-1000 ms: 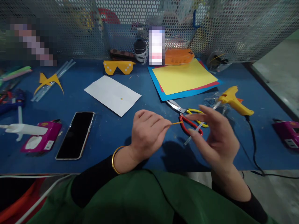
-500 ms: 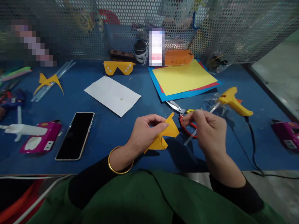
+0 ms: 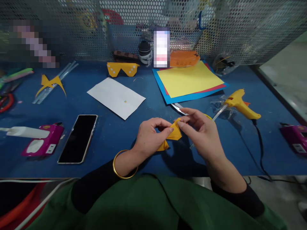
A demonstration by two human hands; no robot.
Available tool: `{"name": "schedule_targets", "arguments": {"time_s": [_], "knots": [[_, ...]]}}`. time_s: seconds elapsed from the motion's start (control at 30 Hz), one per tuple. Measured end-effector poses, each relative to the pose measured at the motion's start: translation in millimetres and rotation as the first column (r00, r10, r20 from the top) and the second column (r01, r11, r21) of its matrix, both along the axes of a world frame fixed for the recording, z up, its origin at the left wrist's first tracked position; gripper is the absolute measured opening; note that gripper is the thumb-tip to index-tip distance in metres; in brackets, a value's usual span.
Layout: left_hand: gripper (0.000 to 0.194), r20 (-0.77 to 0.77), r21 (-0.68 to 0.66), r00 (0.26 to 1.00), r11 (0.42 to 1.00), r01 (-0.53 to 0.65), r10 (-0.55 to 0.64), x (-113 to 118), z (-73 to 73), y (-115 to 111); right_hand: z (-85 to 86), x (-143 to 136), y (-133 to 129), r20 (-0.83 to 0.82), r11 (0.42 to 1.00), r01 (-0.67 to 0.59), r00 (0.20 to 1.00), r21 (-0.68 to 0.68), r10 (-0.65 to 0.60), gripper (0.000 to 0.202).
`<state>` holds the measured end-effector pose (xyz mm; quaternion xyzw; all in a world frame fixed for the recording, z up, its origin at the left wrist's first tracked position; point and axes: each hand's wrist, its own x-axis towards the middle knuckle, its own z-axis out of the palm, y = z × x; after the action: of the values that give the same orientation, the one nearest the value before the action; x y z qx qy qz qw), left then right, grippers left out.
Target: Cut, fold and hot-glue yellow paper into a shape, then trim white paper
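Just below the centre of the frame, a small folded orange paper piece (image 3: 173,134) is held above the blue table (image 3: 107,137), caught between both hands. The left hand (image 3: 150,134) curls around its left side, thumb and forefinger pinching the paper, the other fingers folded under. The right hand (image 3: 200,134) comes in from the right, thumb and forefinger tips pressed together on the paper's upper corner, the remaining fingers loosely bent behind. A gold bangle (image 3: 123,164) sits on the left wrist, above a black cuff and green garment at the bottom of the frame.

Just behind the right hand lie scissors (image 3: 178,108), only the blades and a bit of yellow handle showing past the fingers. To the right of them, a yellow glue gun (image 3: 240,103) rests on the table with its black cord (image 3: 260,150) trailing toward the lower right. Above the hands, right of centre, is a stack of coloured paper sheets (image 3: 189,80), yellow on top. Left of centre lies a white sheet (image 3: 116,97), and beyond it, near the mesh wall (image 3: 240,28) across the top of the frame, orange paper glasses (image 3: 122,69). A black phone (image 3: 78,138) lies face up in the lower left, with a pink box (image 3: 44,143) just beside it further left. In the upper left, an orange paper cut-out (image 3: 50,83) lies over clear glue sticks (image 3: 63,72).
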<state>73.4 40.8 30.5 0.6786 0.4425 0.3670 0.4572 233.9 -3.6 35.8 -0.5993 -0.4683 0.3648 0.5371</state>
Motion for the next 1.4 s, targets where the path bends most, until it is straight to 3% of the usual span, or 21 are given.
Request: {"name": "schedule_targets", "arguments": {"time_s": [0.13,0.23,0.43,0.6,0.73,0.97,1.07,1.17,1.3,1.4], "knots": [[0.007,0.029,-0.094,1.0,0.996,0.005,-0.002,0.1,2.7,-0.8,-1.6,6.5,-1.1,-0.017,0.985,0.137,0.991,0.106,-0.136,0.03],[0.008,0.027,-0.094,1.0,0.996,0.01,-0.007,0.3,4.7,-1.6,-3.7,7.8,-0.9,0.048,0.975,0.206,0.976,0.081,-0.211,0.022],[0.008,-0.022,0.031,0.999,0.999,0.024,-0.024,0.2,1.0,-2.1,-6.2,-2.2,1.5,0.016,0.999,0.039,0.999,-0.008,-0.039,0.042],[0.012,-0.036,0.156,0.999,0.987,0.039,-0.034,0.2,-4.1,-2.8,-7.1,-6.7,0.0,0.029,0.999,0.052,0.998,-0.01,-0.051,0.036],[0.014,-0.03,0.146,0.999,0.989,0.03,-0.026,0.1,-3.2,-2.7,-3.4,-6.1,-0.5,0.034,0.999,0.035,0.999,0.023,-0.036,0.04],[0.011,0.029,0.102,1.0,0.995,-0.008,0.005,-1.2,-0.8,-2.6,-4.1,1.5,1.9,0.07,0.951,0.251,0.961,0.178,-0.267,0.032],[0.008,0.078,0.006,0.997,1.0,-0.023,0.022,-1.2,-0.3,-2.1,-6.5,7.6,3.4,-0.009,0.92,0.301,0.951,0.251,-0.309,0.017],[0.005,0.167,-0.173,0.985,0.985,-0.025,0.054,-0.1,0.0,-1.4,-3.4,12.5,7.3,-0.039,0.919,0.259,0.965,0.298,-0.26,0.003],[0.007,0.244,-0.326,0.962,0.945,-0.037,0.122,1.7,0.2,-1.1,4.3,13.8,16.9,-0.022,0.962,0.15,0.989,0.226,-0.149,0.017],[0.009,0.262,-0.358,0.953,0.932,-0.051,0.152,1.3,1.2,-0.8,6.4,12.1,23.0,0.103,0.979,0.122,0.985,0.166,-0.14,0.037]]}}
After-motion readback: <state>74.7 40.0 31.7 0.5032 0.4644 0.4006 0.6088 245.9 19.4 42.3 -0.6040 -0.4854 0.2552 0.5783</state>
